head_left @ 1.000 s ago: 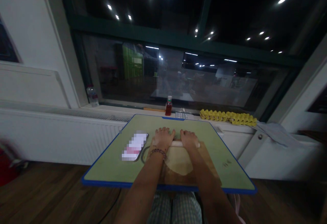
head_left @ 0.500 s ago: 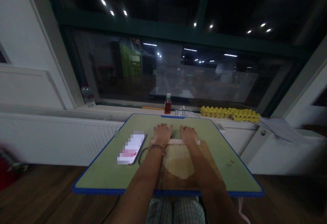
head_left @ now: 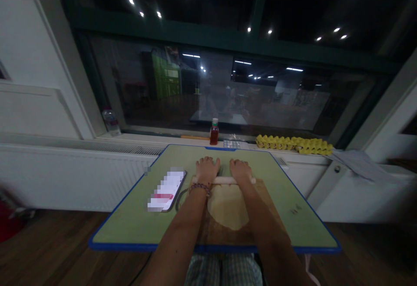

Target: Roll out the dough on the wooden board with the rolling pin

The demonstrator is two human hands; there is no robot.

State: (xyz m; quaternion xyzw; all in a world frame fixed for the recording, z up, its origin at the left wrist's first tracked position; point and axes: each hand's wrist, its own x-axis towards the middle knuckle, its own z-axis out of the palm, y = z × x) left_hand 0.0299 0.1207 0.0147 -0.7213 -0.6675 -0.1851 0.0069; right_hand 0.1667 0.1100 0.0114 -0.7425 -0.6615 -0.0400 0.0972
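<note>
A pale rolling pin (head_left: 224,181) lies crosswise at the far edge of a wooden board (head_left: 224,237). My left hand (head_left: 207,168) rests over its left part, palm down, with fingers stretched forward past the pin and a beaded bracelet at the wrist. Over the pin's right part lies my right hand (head_left: 240,169), also flat, thumb pointing inward. Both hands are open, and the heels of the palms seem to touch the pin. Between my forearms a flat, roundish sheet of dough (head_left: 228,207) spreads on the board, its sides partly hidden by my arms.
The board is on a green folding table (head_left: 130,221) with a blue rim. A lit phone (head_left: 167,190) lies left, near a dark cable-like loop. On the sill behind stand a red-liquid bottle (head_left: 214,134), yellow egg cartons (head_left: 293,143) and a clear bottle (head_left: 111,122).
</note>
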